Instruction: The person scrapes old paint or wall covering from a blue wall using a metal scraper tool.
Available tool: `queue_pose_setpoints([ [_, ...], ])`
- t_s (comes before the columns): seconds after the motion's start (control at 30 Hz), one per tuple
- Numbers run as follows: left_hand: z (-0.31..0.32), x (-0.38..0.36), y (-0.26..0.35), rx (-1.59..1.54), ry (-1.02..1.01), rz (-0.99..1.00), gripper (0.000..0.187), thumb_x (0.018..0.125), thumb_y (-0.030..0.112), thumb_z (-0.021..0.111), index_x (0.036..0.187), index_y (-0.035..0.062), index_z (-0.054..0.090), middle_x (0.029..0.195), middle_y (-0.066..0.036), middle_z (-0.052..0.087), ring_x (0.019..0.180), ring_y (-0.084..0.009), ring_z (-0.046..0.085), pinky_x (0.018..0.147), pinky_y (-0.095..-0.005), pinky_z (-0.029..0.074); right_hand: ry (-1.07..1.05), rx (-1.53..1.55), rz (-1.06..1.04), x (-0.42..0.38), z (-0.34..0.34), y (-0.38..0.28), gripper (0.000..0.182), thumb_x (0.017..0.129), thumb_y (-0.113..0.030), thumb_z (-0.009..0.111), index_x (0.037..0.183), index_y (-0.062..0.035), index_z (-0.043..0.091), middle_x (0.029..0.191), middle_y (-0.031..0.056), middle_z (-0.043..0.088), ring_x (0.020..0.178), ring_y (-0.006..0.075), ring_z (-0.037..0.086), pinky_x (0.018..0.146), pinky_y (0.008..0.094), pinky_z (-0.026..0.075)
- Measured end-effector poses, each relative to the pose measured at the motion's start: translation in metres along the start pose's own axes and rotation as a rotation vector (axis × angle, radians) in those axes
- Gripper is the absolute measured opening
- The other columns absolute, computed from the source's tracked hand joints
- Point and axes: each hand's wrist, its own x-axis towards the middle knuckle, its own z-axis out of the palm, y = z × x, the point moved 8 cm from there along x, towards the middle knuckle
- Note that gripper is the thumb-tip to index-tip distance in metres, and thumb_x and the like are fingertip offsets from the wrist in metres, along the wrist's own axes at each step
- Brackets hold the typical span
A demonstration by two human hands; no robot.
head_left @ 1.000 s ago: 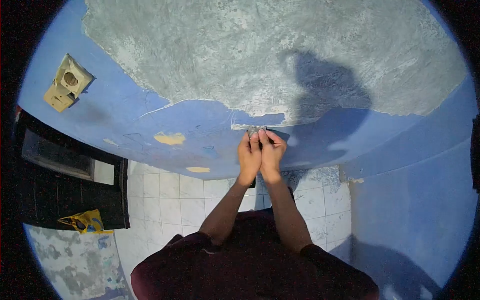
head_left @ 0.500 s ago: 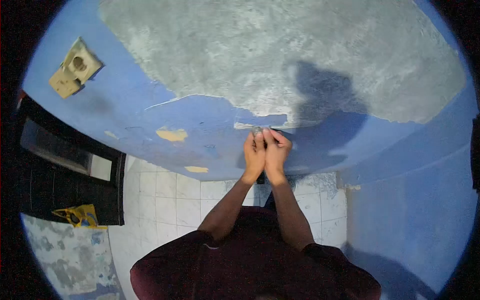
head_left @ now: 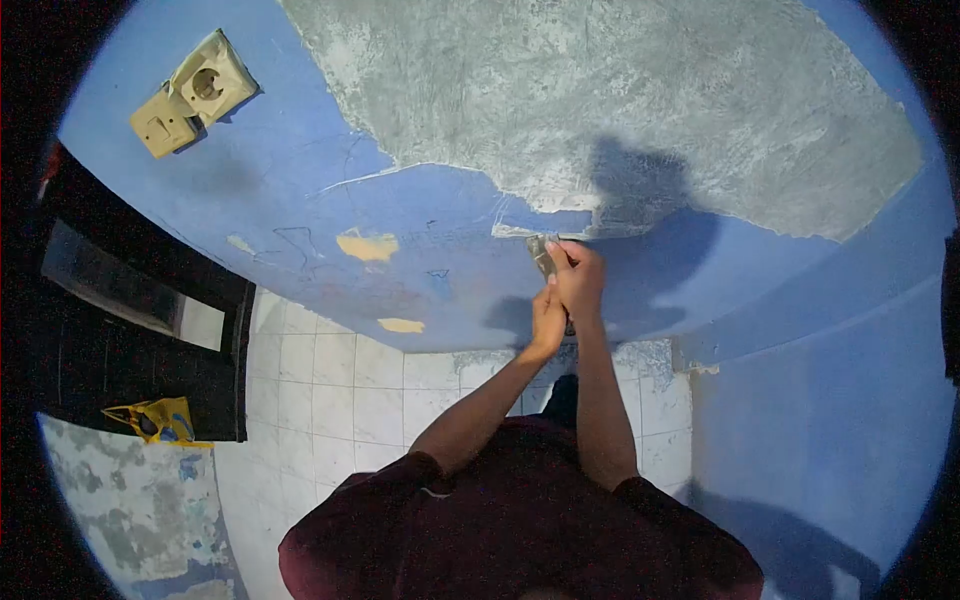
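Note:
A scraper with a flat, greyish metal blade (head_left: 541,254) is at the wall, just below a whitish strip along the peeled edge of the blue paint (head_left: 440,195). My right hand (head_left: 581,278) is closed around it, with the fingertips pressed against the blade's right side. Lower and slightly to the left, my left hand (head_left: 548,318) is closed too, its fingertips at the blade's lower end. Most of the handle is hidden by my hands. Above them spreads bare grey plaster (head_left: 480,90) with a ragged border.
A loose-looking cream socket and switch plate (head_left: 205,85) sits on the wall at upper left. Yellowish patches (head_left: 368,246) mark the blue paint. White floor tiles (head_left: 378,410) lie below. A yellow bag (head_left: 165,420) rests by a dark door or window frame (head_left: 100,330) at left.
My right hand has shifted up and right, and my left hand has moved lower and right, so more of the blade shows. The view has also shifted slightly.

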Motion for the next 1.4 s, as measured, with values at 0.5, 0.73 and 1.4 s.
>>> queue_pose_setpoints([
  [0.5,0.043,-0.008,0.005,-0.392,-0.046,-0.094,0.051,0.102,0.049,0.031,0.075,0.0076,0.045,0.059,-0.002,0.043,0.050,-0.0139,0.043,0.049,-0.0293,0.039,0.012,-0.307,-0.035,-0.034,-0.094,0.016,0.029,0.089,-0.027,0.064,0.089,0.0017,0.071,0.081,0.0171,0.070,0.074,0.0291,0.067,0.071,0.0367,0.050],
  [0.73,0.046,-0.012,0.016,-0.326,-0.048,-0.056,0.051,0.102,0.050,0.032,0.077,0.0071,0.046,0.059,-0.002,0.042,0.051,-0.0141,0.043,0.049,-0.0293,0.039,0.008,-0.224,-0.089,-0.016,-0.081,0.006,0.028,0.089,-0.023,0.065,0.089,0.0048,0.069,0.073,0.0143,0.069,0.064,0.0171,0.064,0.064,0.0305,0.049],
  [1.4,0.058,0.005,0.008,-0.342,0.025,-0.024,0.061,0.100,0.057,0.029,0.070,0.0063,0.044,0.056,-0.004,0.043,0.049,-0.0161,0.044,0.049,-0.0304,0.039,0.044,-0.154,0.010,-0.021,-0.117,0.027,0.029,0.091,-0.025,0.063,0.092,0.0025,0.070,0.080,0.0175,0.070,0.072,0.0241,0.069,0.068,0.0356,0.052],
])
